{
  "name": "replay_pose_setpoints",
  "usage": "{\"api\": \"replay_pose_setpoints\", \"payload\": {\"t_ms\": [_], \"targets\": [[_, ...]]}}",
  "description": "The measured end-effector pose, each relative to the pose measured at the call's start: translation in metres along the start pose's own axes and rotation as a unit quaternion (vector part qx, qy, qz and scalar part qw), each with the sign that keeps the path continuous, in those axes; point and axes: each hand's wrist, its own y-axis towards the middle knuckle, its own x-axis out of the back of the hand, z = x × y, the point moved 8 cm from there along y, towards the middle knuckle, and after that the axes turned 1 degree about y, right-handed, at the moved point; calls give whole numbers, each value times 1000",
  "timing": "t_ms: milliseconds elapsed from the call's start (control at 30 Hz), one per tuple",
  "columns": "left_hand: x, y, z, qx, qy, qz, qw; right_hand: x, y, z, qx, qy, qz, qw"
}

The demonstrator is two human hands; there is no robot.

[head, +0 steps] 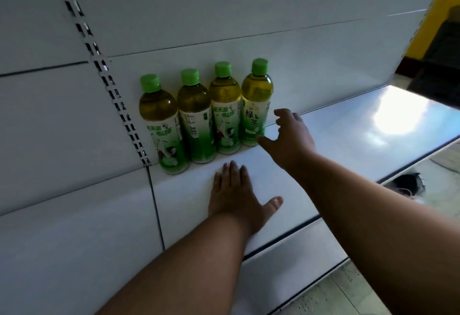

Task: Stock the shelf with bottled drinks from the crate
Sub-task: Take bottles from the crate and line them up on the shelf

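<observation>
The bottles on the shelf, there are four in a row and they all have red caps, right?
Not quite. The four bottles do stand in a row on the shelf, but the head view shows their caps are green, not red.

Four green-capped tea bottles [206, 115] stand upright in a row at the back of the white shelf [348, 135], touching the rear panel. Just right of the row, the right hand [288, 137] hangs with fingers spread (thumb near the last bottle's base). In front of the row, the left hand [236, 195] lies flat on the shelf.
</observation>
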Motion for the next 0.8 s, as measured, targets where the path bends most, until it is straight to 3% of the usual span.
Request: {"api": "replay_pose_setpoints", "payload": {"t_ms": [233, 567, 800], "targets": [[57, -48, -6, -74, -16, -33, 997, 79, -110, -9, -27, -111, 61, 992], [39, -234, -163, -325, 31, 9, 945, 209, -343, -69, -240, -240, 48, 939], [-16, -307, -255, -404, 41, 55, 912, 265, -439, -145, -336, -230, 22, 913]]}}
